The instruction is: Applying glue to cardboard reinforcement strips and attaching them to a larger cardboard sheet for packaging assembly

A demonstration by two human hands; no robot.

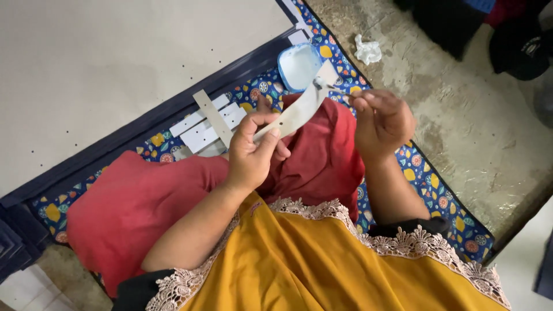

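The pale paper strip (294,112) lies pinched in the left hand (253,150) above the red lap, its far end met by a thin brush (334,87) gripped in the right hand (383,118). Gluing seems underway; next the brush likely needs steady strokes along the strip, with the blue glue tub (299,64) just beyond.

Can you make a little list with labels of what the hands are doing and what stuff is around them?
left hand: holds a pale paper strip
right hand: pinches a thin brush at the strip's far end
tub: light blue, white paste inside, just beyond the strip
loose strips: white and tan, on the patterned mat
big board: pale, dark-edged, on the left
crumpled paper: on the concrete floor
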